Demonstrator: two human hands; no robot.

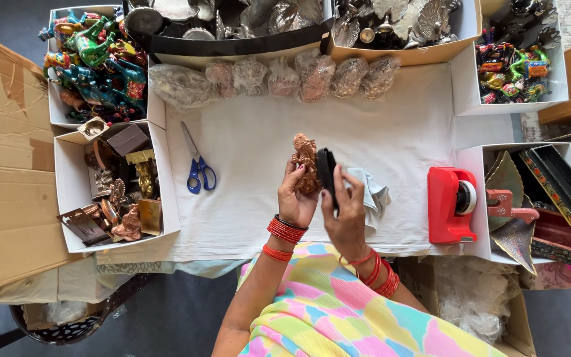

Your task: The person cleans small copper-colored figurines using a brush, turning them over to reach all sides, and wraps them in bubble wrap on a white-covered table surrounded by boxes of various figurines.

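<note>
— What is lying around the hands?

— Blue-handled scissors (197,166) are lying to the left on the white-clothed tabletop (252,139), a red tape dispenser (451,203) is sitting to the right, and nothing is blocking them.

— And the figurine?

— The left hand (295,198) is gripping the small copper-coloured figurine (306,162) above the cloth, long axis pointing away. The right hand (345,215) is pinching a black oval brush (326,169) against it.

left hand (294,198) holds a copper figurine (306,162); right hand (345,215) presses a black brush (326,168) against it, cloth (371,192) beneath, scissors (197,165) to the left.
</note>
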